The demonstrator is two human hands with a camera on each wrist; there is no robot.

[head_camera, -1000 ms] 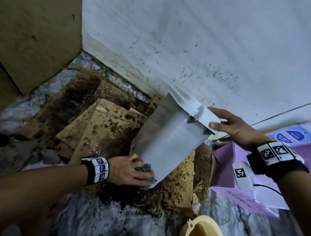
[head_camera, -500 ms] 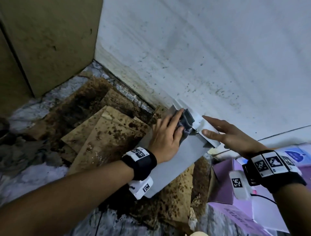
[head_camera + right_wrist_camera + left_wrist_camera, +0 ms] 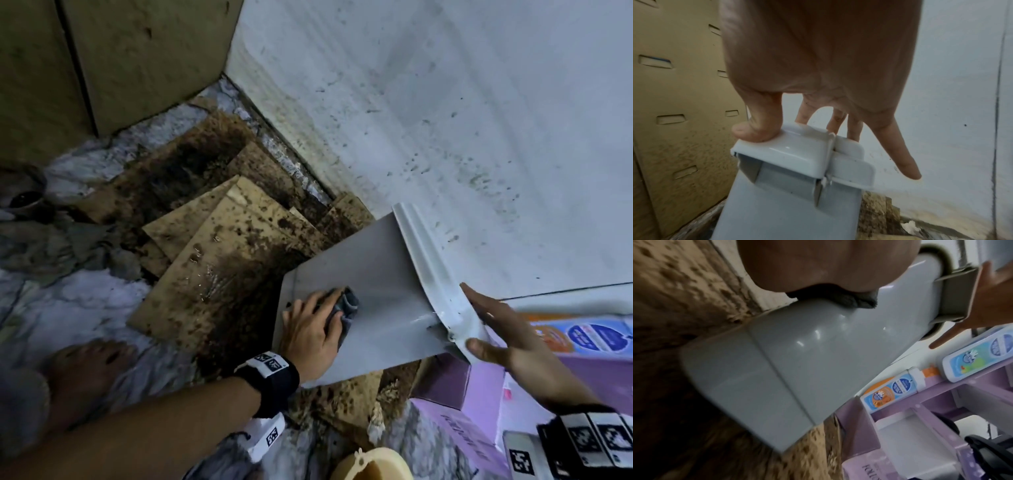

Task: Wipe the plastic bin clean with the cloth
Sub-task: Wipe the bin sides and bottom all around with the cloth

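Left hand (image 3: 310,337) presses the dark cloth (image 3: 344,310) against the tilted grey plastic bin (image 3: 380,274); right hand (image 3: 503,334) clamps its rim, thumb opposing straight fingers.

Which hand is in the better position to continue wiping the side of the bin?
Left. The left hand already presses the cloth on the bin side; the right hand steadies its rim.

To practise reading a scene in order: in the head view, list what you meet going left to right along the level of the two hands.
Bare foot → stained cardboard → left hand → cloth → bin → right hand → orange bottle.
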